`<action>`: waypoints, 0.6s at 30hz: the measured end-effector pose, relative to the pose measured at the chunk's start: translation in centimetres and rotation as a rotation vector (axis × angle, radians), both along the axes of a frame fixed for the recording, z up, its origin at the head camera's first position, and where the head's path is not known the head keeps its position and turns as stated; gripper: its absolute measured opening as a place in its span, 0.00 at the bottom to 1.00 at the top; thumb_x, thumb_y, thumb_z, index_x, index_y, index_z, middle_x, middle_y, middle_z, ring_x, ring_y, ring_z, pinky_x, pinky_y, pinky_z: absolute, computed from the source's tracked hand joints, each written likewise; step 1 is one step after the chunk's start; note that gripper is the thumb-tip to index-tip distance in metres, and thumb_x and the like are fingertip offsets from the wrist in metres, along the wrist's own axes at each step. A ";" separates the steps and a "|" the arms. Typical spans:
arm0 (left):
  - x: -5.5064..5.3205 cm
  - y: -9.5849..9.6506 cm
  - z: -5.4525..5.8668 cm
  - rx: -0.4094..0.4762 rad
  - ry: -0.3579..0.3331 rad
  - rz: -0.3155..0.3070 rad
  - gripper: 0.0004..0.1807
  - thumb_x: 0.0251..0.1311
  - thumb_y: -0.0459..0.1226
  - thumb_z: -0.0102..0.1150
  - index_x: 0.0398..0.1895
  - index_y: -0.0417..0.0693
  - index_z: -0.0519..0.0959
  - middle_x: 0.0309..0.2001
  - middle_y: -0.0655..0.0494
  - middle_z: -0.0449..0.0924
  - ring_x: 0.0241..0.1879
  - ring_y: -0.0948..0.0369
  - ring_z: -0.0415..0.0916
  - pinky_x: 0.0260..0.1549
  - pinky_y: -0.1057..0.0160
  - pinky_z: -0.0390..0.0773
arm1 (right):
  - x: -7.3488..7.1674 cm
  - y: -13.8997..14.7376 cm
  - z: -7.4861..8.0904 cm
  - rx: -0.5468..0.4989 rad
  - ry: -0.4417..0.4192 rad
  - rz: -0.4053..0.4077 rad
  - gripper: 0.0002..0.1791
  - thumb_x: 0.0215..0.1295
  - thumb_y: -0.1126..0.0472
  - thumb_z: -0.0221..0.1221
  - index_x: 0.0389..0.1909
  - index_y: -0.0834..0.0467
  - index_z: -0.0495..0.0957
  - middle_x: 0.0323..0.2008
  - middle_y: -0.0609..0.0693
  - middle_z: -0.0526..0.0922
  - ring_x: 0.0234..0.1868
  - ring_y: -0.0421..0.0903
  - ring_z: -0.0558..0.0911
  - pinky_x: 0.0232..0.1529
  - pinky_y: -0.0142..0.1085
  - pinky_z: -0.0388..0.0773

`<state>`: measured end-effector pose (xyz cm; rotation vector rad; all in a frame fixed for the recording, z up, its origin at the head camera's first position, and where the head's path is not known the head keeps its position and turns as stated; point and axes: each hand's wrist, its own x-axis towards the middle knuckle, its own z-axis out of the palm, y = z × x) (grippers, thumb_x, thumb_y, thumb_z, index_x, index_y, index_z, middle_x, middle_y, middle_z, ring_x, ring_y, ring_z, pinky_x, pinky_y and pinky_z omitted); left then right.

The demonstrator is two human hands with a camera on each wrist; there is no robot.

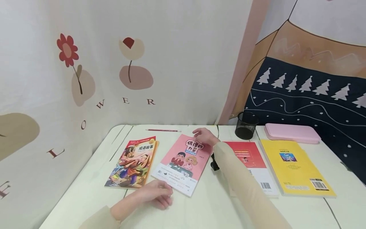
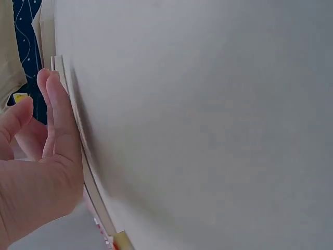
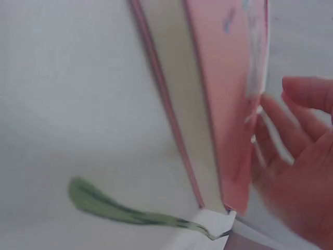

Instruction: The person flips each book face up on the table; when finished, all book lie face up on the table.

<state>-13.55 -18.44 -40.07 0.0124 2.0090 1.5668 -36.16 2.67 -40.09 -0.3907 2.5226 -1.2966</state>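
Observation:
A pink-and-white book [image 1: 178, 160] lies tilted on the white table, its cover showing two cartoon children. By its lower left edge is my left hand [image 1: 155, 193]; in the left wrist view that hand's fingers [image 2: 62, 114] are fairly straight and lie along a thin book edge. At the top right corner of the pink book, my right hand [image 1: 206, 136] rests over the cover's edge. The right wrist view has the book [image 3: 223, 104] close up, with loosely bent fingers [image 3: 283, 122] beside the cover and the thumb apart. Whether these fingers press the cover is unclear.
Left of it lies a colourful storybook [image 1: 134, 162] on an orange one. A red-and-white book [image 1: 257, 159], partly under the right sleeve, and a yellow book [image 1: 294, 168] lie rightward. Behind are a red pencil [image 1: 163, 130], black mesh cup [image 1: 247, 125] and pink case [image 1: 291, 133].

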 end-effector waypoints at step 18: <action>-4.7 -0.9 1.1 -0.367 0.515 0.258 0.09 0.53 0.37 0.59 0.37 0.45 0.76 0.35 0.57 0.76 0.41 0.57 0.72 0.42 0.55 0.71 | 3.0 4.5 2.4 -0.153 -0.077 -0.298 0.18 0.58 0.64 0.54 0.50 0.61 0.70 0.42 0.58 0.76 0.40 0.50 0.78 0.39 0.39 0.76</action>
